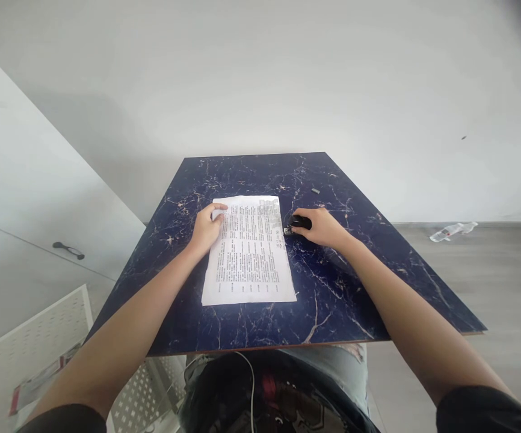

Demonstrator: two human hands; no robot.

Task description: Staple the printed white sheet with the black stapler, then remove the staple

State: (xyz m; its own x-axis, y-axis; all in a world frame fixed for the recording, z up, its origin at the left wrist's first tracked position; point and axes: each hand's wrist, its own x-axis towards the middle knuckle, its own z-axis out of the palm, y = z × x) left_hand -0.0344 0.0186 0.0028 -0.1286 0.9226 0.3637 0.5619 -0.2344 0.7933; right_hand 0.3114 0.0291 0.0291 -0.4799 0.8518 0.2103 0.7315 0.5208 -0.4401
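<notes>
Printed sheets of paper (246, 252) lie on the dark blue marbled tabletop, with handwriting and a grey patch near the right side. At the upper left edge of the paper, my left hand (207, 227) grips it, thumb and a finger resting over the margin. My right hand (321, 225) is closed around a small black stapler (300, 222). The stapler's front end meets the paper's right edge; whether the paper is between its jaws I cannot tell. Beyond my right hand sits a small grey strip of staples (315, 191).
The blue table (224, 328) stands against a white wall (260, 78). To the left is a white cabinet with a dark handle (68, 249), above a white perforated rack (39, 337). A clear plastic wrapper (452, 231) lies on the floor at right. A white cable (252, 385) hangs over my lap.
</notes>
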